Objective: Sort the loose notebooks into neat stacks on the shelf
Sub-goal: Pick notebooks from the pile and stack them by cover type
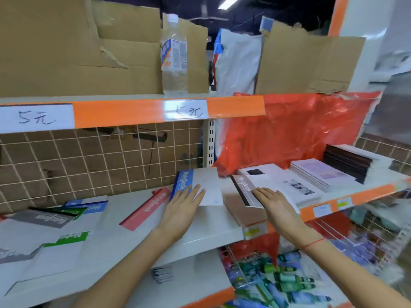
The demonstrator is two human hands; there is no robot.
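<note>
Resting flat, left hand: fingers straight on the blue-spined notebook, at 12 o'clock on the white shelf.
Right hand: laid open-palmed on the black-spined notebook, at 1 o'clock.

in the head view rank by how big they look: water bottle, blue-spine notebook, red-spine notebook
1. water bottle, tallest in frame
2. and 3. blue-spine notebook and red-spine notebook: look alike; partly covered by the left hand, so unranked.
</note>
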